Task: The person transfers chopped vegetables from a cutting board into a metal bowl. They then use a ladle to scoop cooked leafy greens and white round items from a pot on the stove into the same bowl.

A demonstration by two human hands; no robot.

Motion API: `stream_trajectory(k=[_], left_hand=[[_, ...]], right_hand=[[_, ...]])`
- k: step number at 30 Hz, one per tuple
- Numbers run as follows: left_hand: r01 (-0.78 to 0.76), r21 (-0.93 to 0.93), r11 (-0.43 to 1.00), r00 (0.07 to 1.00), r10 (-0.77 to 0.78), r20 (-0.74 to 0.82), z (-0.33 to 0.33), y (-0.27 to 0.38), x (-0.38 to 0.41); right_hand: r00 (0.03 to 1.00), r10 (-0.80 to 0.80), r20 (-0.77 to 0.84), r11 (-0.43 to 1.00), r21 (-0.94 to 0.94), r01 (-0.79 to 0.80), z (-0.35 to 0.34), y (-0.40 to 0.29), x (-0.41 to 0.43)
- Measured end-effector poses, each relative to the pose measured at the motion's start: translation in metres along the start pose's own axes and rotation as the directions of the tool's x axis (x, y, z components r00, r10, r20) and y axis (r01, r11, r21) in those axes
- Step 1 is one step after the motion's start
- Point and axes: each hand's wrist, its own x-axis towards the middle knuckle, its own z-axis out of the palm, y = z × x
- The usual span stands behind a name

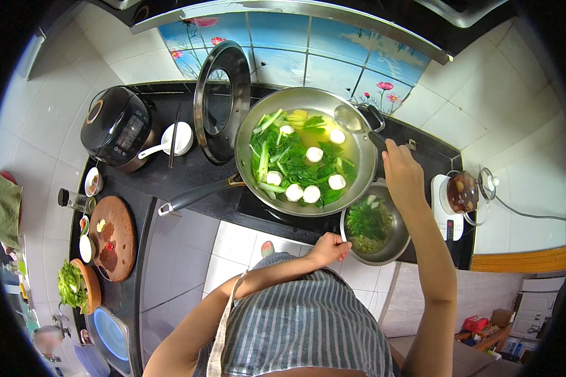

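My right hand (402,169) grips the black handle of a metal ladle (349,119). The ladle's bowl is at the right side of a large steel wok (306,96), over the broth. Leafy greens (283,158) and several white balls (314,154) float in it, with yellow slices at the far side. My left hand (329,249) pinches the left rim of a steel bowl (396,245), fingertips at its edge. Chopped green herbs (370,221) and a few pale pieces lie in liquid inside this bowl. It sits at the near right of the wok, partly below the wok's rim.
A glass lid (222,103) stands upright left of the wok, whose long handle (200,194) juts left. Further left are a rice cooker (118,125), a white bowl (184,136) with chopsticks and a spoon, and a round cutting board (118,235). A glass kettle (462,191) stands at the right.
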Motion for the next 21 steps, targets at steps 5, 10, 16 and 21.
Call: stream_trajectory(k=[5, 10, 16, 21], left_hand=[[0.022, 0.001, 1.0, 0.998, -0.022, -0.061, -0.003, 0.005, -0.003], [-0.003, -0.136, 0.991, 1.0, 0.003, 0.005, -0.008, -0.002, -0.002], [-0.091, 0.075, 0.993, 0.996, 0.091, 0.004, -0.032, -0.005, -0.02], [-0.109, 0.052, 0.993, 0.986, 0.114, -0.119, -0.088, 0.012, -0.081]], right_hand=[[0.999, -0.018, -0.031, 0.981, 0.192, 0.024, 0.004, 0.016, -0.003], [0.936, 0.218, 0.277, 0.84, 0.434, -0.325, -0.008, 0.02, -0.011], [0.859, 0.202, 0.47, 0.632, 0.607, -0.481, 0.003, 0.005, -0.01], [0.796, 0.209, 0.568, 0.449, 0.667, -0.594, 0.019, -0.014, -0.007]])
